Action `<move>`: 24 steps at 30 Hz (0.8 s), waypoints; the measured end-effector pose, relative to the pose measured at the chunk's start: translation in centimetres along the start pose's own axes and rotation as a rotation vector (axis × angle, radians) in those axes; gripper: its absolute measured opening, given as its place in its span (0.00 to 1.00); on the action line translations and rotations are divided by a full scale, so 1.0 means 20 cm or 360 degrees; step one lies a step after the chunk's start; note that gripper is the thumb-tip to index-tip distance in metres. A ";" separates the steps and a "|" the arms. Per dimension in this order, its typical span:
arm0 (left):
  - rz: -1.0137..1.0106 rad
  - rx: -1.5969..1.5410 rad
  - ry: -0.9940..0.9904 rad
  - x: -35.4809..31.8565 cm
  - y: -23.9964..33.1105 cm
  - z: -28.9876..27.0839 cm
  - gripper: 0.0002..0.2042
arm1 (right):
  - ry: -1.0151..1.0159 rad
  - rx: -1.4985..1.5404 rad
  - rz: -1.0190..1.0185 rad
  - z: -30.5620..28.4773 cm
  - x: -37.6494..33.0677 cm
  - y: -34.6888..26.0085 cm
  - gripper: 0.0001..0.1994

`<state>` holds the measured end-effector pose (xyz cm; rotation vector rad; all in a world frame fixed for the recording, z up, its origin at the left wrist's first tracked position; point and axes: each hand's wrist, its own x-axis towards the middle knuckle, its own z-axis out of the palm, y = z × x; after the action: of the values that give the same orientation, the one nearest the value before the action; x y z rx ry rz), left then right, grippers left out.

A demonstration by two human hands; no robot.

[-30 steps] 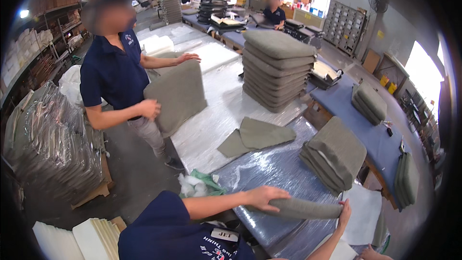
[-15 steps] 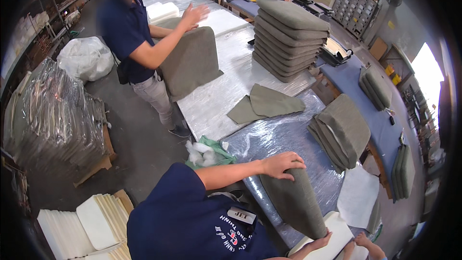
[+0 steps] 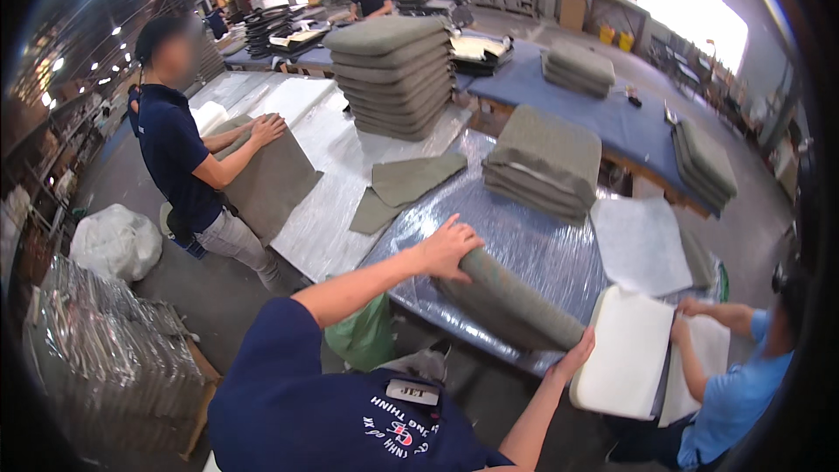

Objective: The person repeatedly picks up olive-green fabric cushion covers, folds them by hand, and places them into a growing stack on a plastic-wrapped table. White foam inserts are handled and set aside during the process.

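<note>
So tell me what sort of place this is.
Likely a cushion or upholstery workshop: stacks of grey-green cushions on long work tables, white foam pads, and both hands holding a cushion cover.

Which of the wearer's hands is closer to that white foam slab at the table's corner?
Right. The right hand grips the grey cushion's near end, right beside the white foam slab; the left hand holds its far end.

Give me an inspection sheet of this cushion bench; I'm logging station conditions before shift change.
Surface: table covered in shiny plastic sheeting.
Job's things: grey-green cushion, standing on edge, gripped at both ends.
Clutter: stack of cushions; loose fabric covers; white foam pad.
Grippers: left hand on cushion's far end; right hand at near end.
Cables: nothing seen.
Surroundings: person pressing a cushion; person in light blue beside foam.
</note>
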<state>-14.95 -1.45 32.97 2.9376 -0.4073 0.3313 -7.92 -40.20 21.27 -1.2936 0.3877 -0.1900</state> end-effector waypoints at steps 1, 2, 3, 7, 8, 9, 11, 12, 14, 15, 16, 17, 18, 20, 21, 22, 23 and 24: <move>-0.0011 -0.0077 -0.0152 0.06 -0.03 -0.02 0.39 | 0.0022 0.0033 0.0055 0.02 0.01 0.00 0.27; -0.0011 -0.0157 -0.0301 0.13 -0.06 -0.03 0.38 | -0.0039 0.0065 0.0088 0.05 0.04 -0.01 0.26; 0.0063 -0.0202 -0.0292 0.19 -0.11 -0.02 0.36 | -0.0071 0.0093 0.0116 0.08 0.06 -0.02 0.25; 0.0216 -0.0265 -0.0290 0.42 -0.19 0.01 0.35 | 0.0046 0.0318 0.0089 0.21 0.18 -0.08 0.18; 0.0231 -0.0205 -0.0262 0.47 -0.18 0.01 0.35 | 0.0159 0.0224 -0.0107 0.21 0.25 -0.05 0.16; 0.0261 -0.0237 -0.0140 0.44 -0.26 0.06 0.35 | 0.0199 0.0182 -0.0186 0.29 0.24 -0.07 0.14; 0.0265 -0.0208 -0.0103 0.50 -0.27 0.06 0.34 | 0.0179 0.0350 -0.0258 0.30 0.29 -0.04 0.11; 0.0327 -0.0178 -0.0083 0.53 -0.29 0.10 0.34 | 0.0140 0.0419 -0.0317 0.32 0.31 0.02 0.09; 0.0389 -0.0128 0.0024 0.58 -0.32 0.12 0.34 | 0.0289 0.0414 -0.0346 0.31 0.35 0.06 0.07; 0.0415 -0.0168 0.0038 0.65 -0.33 0.13 0.34 | 0.0345 0.0405 -0.0366 0.32 0.40 0.06 0.06; 0.0418 -0.0192 0.0023 0.67 -0.35 0.15 0.34 | 0.0336 0.0454 -0.0363 0.35 0.40 0.06 0.06; 0.0419 -0.0217 0.0008 0.69 -0.37 0.16 0.34 | 0.0324 0.0502 -0.0359 0.36 0.40 0.05 0.06; 0.0432 -0.0233 0.0040 0.71 -0.39 0.16 0.35 | 0.0310 0.0548 -0.0356 0.37 0.42 0.05 0.06; 0.0457 -0.0281 0.0038 0.71 -0.43 0.17 0.35 | 0.0446 0.0415 -0.0480 0.42 0.36 0.02 0.08; 0.0497 -0.0252 0.0100 0.71 -0.45 0.17 0.35 | 0.0493 0.0302 -0.0542 0.44 0.33 0.01 0.09; 0.0503 -0.0248 0.0078 0.66 -0.44 0.14 0.35 | 0.0540 0.0189 -0.0609 0.43 0.28 -0.01 0.10; 0.0524 -0.0246 0.0070 0.62 -0.42 0.12 0.35 | 0.0600 0.0156 -0.0617 0.40 0.22 -0.02 0.11; 0.0545 -0.0245 0.0061 0.56 -0.39 0.11 0.34 | 0.0609 0.0110 -0.0597 0.34 0.17 -0.02 0.11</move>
<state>-1.74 2.70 32.66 2.7008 -0.8904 0.3779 -2.21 -35.34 22.61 -1.2524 0.4550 -0.7685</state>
